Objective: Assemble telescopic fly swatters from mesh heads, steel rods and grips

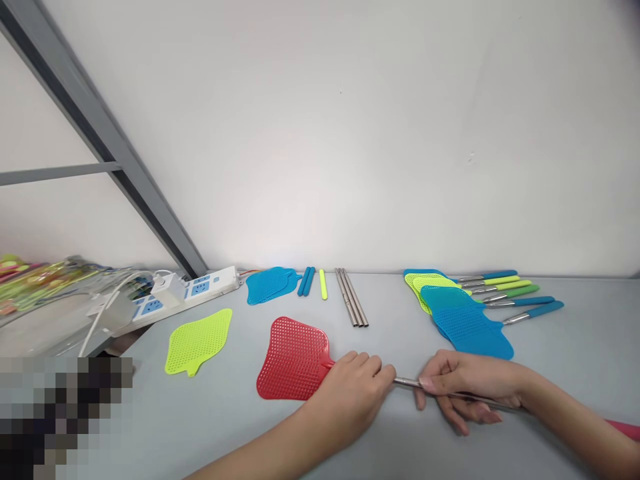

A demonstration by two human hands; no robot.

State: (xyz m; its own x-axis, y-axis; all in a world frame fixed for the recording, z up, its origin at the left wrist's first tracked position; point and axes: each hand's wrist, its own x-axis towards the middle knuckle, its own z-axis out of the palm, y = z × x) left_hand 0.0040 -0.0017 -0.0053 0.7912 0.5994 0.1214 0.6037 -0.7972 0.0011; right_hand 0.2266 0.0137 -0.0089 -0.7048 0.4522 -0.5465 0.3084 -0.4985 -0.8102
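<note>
A red fly swatter (pixel 295 360) lies low over the table in front of me. My left hand (pixel 353 393) is wrapped around its neck, where the perforated head meets the metal rod (pixel 407 382), and hides that joint. To the right, my right hand (pixel 463 387) pinches the rod between thumb and finger, its other fingers hanging loosely below. The rod runs on beneath my right wrist, and a red handle (pixel 623 429) shows past the forearm at the right edge. Left of the red head lies a loose yellow-green swatter head (pixel 199 343).
Along the wall lie blue swatter heads (pixel 270 285), two blue handle grips (pixel 307 281), a yellow grip (pixel 323 285) and several metal rods (pixel 352 298). Several whole swatters (pixel 465 320) are piled at right. A power strip (pixel 213 285) and plastic-wrapped items (pixel 45 280) sit at left.
</note>
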